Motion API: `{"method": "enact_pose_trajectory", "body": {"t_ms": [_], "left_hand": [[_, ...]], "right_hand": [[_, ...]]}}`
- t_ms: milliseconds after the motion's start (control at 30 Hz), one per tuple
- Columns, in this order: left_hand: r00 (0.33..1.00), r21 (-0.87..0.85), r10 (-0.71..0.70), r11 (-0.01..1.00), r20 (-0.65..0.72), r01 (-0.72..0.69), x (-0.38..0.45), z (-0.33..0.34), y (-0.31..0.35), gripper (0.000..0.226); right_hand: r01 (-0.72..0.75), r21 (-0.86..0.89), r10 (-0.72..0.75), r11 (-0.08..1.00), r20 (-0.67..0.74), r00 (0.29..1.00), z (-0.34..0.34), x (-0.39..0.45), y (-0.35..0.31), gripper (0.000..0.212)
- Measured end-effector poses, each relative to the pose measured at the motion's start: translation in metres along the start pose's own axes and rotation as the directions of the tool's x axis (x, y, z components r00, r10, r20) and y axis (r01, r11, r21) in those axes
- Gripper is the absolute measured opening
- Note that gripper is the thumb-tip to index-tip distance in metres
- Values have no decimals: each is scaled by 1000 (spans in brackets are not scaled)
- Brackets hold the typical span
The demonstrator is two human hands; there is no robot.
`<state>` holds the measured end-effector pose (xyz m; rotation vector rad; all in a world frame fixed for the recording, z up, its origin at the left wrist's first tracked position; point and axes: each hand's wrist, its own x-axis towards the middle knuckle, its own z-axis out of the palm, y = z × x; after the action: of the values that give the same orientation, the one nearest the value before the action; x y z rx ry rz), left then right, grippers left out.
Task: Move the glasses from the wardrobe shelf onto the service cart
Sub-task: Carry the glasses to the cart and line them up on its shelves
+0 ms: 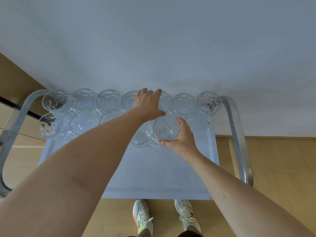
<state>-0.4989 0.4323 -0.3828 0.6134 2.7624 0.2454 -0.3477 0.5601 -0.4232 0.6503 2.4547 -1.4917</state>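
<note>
The glass [165, 128] stands upright w/ its mouth up on the service cart [153, 171], 2nd row, just beside another glass [142, 136], right hand [181, 139] wrapped round its side, left hand [147, 104] spread flat over the back row [109, 100], farther off.

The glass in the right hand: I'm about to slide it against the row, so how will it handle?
The glass looks thick-walled and faceted, so probably heavy for its size and stiff. Clear smooth glass may be slippery, though the right hand wraps its side. Pushed into the neighbouring glass, it would likely clink and could chip.
</note>
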Motion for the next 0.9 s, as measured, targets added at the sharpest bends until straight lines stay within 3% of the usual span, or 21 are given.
{"method": "enact_pose_trajectory", "body": {"t_ms": [233, 500, 900], "left_hand": [[1000, -32, 1, 999, -12, -2, -17, -6, -1, 75], [990, 3, 126, 992, -56, -126, -49, -30, 29, 75], [878, 48, 475, 880, -61, -473, -85, -45, 183, 76]], "right_hand": [[24, -20, -24, 1000, 22, 999, -6, -8, -5, 122], [73, -74, -81, 995, -122, 989, -59, -41, -23, 107], [-84, -167, 2, 982, -441, 898, -183, -156, 19, 99]]}}
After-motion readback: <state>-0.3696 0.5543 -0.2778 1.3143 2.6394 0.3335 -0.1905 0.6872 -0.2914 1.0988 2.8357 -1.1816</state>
